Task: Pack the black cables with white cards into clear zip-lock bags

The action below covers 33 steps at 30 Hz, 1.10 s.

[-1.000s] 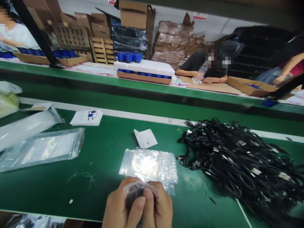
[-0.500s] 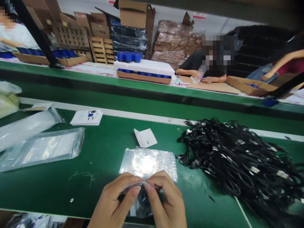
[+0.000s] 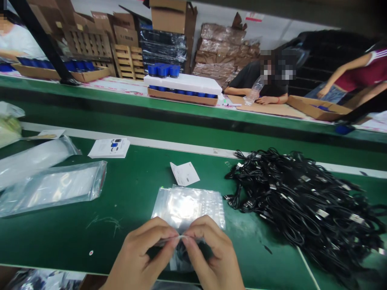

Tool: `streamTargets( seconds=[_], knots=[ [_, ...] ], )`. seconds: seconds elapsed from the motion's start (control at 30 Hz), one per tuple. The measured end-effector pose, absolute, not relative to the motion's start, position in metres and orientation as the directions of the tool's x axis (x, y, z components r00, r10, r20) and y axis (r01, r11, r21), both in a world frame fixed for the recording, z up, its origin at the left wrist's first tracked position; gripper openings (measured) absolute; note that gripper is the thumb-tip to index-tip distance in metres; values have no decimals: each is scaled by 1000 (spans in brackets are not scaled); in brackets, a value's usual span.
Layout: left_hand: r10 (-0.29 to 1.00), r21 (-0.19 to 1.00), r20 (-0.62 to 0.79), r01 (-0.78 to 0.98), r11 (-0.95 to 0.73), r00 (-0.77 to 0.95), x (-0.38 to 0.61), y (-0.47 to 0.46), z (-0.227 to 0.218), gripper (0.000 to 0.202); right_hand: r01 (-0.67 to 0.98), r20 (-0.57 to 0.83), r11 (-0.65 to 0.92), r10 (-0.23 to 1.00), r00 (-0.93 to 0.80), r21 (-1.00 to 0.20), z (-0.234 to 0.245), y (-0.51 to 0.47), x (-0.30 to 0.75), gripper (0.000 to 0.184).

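My left hand [image 3: 145, 251] and my right hand [image 3: 210, 249] meet at the front of the green table, thumbs and forefingers pinching the top edge of a clear plastic bag [image 3: 178, 264]. Something dark, perhaps a coiled cable, shows through the bag below my fingers; its shape is partly hidden. Just beyond my hands lies a stack of flat clear zip bags [image 3: 189, 205]. A folded white leaflet [image 3: 185, 174] stands a little open behind that stack. On the right spreads a large heap of black USB cables [image 3: 296, 197].
A pile of printed leaflets [image 3: 109, 148] lies at the back left, near long plastic packs of bags [image 3: 57, 187]. Across the raised green ledge [image 3: 121, 96] are a carton of blue-lidded containers [image 3: 181, 96] and co-workers. Bagged items [image 3: 45, 280] sit below the table's front edge.
My fingertips have come closer together along the bag's top edge, which now looks flatter. At the far right, a co-worker has shifted further into view.
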<state>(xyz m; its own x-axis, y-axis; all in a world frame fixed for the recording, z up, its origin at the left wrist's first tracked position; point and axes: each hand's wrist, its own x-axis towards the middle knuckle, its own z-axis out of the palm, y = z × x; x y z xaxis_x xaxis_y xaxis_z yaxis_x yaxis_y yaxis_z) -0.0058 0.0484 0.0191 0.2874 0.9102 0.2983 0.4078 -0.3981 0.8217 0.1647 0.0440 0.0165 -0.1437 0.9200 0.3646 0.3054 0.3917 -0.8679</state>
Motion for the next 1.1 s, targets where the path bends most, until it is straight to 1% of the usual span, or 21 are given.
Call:
streamTargets(
  seconds=[0.13,0.23,0.33,0.53,0.63,0.73,0.8,0.9,0.97,1.03,1.1],
  knots=[
    [916,818,292,425,-389,277,-4,47,20,9,315,343,375,927,-153,-872,16,44,163,13],
    [921,820,258,438,-369,291,-8,49,20,9,307,287,338,937,-202,-889,18,47,169,13],
    [936,824,227,459,-332,270,-13,51,21,9,346,246,307,946,-209,-887,22,49,174,13],
    [943,807,212,499,-317,256,-11,49,22,12,379,259,327,941,-220,-866,22,47,173,14],
    [938,809,223,486,-331,266,-6,47,20,11,343,270,344,931,-245,-874,20,45,167,14],
    [932,815,268,459,-354,243,-6,44,17,10,308,321,370,926,-198,-877,19,44,164,16],
    [932,825,290,437,-359,217,-9,44,15,9,323,310,346,937,-160,-881,20,45,166,14],
    [953,857,263,416,-303,153,-15,46,14,9,385,235,259,966,-109,-886,21,46,172,15],
    [970,880,210,408,-242,121,-16,47,16,13,430,242,255,967,-86,-866,20,45,173,19],
    [987,914,140,373,-157,73,-13,45,19,19,432,316,333,942,-114,-838,18,42,169,21],
    [998,944,68,325,-60,-14,-13,40,20,29,387,389,433,901,-190,-814,16,40,164,29]
  ],
)
